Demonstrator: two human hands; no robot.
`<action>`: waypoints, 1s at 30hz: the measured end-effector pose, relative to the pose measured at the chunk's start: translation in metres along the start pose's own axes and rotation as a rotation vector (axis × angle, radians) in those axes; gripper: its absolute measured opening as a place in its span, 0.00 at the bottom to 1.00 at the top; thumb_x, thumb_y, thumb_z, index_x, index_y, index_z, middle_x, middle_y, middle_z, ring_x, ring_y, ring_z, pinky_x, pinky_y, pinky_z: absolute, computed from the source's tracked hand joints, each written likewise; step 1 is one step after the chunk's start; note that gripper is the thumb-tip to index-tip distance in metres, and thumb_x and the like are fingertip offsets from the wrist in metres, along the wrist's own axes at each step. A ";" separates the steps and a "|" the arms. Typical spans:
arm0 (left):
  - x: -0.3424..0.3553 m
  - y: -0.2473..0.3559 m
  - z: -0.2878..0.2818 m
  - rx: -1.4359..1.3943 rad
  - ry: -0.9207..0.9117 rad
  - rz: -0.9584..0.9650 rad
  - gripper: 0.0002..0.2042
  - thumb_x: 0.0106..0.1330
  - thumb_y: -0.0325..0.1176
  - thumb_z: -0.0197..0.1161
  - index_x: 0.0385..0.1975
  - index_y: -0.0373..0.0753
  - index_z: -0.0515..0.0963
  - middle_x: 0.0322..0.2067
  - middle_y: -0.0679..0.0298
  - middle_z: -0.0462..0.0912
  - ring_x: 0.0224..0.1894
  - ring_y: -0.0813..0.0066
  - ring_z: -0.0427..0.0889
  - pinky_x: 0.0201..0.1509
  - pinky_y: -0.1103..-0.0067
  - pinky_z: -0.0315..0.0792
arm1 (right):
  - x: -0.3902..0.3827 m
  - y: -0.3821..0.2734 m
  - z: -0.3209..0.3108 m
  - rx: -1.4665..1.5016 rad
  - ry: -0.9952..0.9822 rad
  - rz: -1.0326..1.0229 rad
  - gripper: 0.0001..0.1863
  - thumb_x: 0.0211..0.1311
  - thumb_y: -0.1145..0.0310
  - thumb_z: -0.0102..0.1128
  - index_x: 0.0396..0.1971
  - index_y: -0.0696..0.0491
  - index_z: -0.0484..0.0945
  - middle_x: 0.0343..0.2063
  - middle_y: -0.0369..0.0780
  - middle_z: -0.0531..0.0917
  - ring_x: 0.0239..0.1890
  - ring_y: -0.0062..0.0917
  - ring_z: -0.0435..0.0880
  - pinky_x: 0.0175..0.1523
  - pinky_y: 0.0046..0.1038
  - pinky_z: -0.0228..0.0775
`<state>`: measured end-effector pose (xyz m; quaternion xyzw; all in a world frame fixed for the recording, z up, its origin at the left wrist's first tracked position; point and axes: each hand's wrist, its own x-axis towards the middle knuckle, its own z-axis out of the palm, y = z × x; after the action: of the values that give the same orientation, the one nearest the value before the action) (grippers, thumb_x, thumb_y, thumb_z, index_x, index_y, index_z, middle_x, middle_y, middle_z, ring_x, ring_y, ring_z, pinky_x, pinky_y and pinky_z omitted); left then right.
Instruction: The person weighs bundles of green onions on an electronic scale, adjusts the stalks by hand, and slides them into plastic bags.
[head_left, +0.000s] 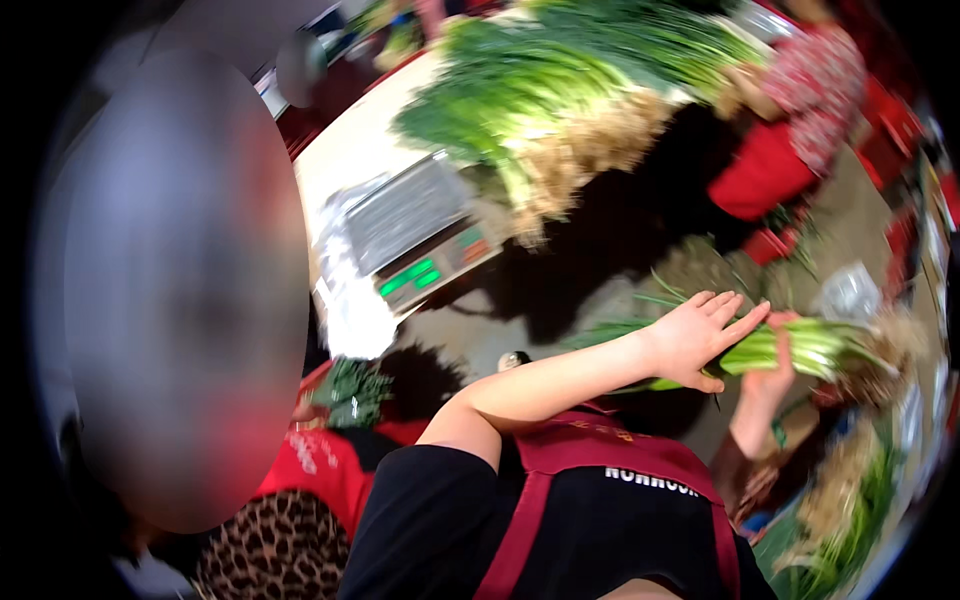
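The bundle of long green scallions with pale stalks and brown root ends (pixel 800 347) lies at about three o'clock in the head view, its long axis running near level from nine to three o'clock, roots toward the right rim.

The left hand (pixel 700 335) rests on the leaf end with fingers spread flat, not closed around the stalks. The right hand (pixel 772 372) comes up from five o'clock and grips the bundle from beneath at mid-length. Both hands touch the bundle; the right one sits nearer the roots.

At eleven o'clock, well apart, a grey electronic weighing scale with green display digits (pixel 415 230) stands on a pale table (pixel 345 150) beside a heap of scallions (pixel 540 90). Bare dark ground lies between. More greens (pixel 850 500) crowd the five o'clock edge.
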<state>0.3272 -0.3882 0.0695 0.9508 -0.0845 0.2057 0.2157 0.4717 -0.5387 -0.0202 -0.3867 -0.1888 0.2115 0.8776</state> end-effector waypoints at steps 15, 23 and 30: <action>-0.481 -0.144 -0.110 0.409 0.570 -1.719 0.29 0.53 0.42 0.62 0.53 0.34 0.64 0.51 0.47 0.67 0.53 0.53 0.67 0.55 0.68 0.64 | 0.024 0.038 0.051 -0.580 -0.188 0.111 0.18 0.55 0.79 0.56 0.47 0.59 0.69 0.42 0.39 0.75 0.43 0.22 0.74 0.51 0.23 0.67; -0.559 -0.232 -0.101 0.665 0.494 -1.889 0.19 0.57 0.43 0.57 0.43 0.35 0.73 0.38 0.52 0.77 0.42 0.58 0.76 0.46 0.69 0.68 | 0.000 0.129 0.145 -0.160 -0.252 0.808 0.24 0.54 0.80 0.53 0.53 0.57 0.63 0.49 0.40 0.69 0.52 0.26 0.66 0.55 0.31 0.61; -0.603 -0.292 -0.229 -0.550 1.596 -1.313 0.14 0.67 0.39 0.47 0.25 0.36 0.73 0.22 0.64 0.76 0.28 0.72 0.76 0.39 0.76 0.71 | -0.015 0.177 0.228 -1.090 -0.641 0.415 0.16 0.49 0.79 0.59 0.41 0.57 0.72 0.32 0.33 0.76 0.36 0.19 0.73 0.47 0.21 0.64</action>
<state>-0.2244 0.0181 -0.1097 0.3194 0.5660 0.5858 0.4842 0.3071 -0.3019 -0.0132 -0.7213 -0.4421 0.3548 0.3980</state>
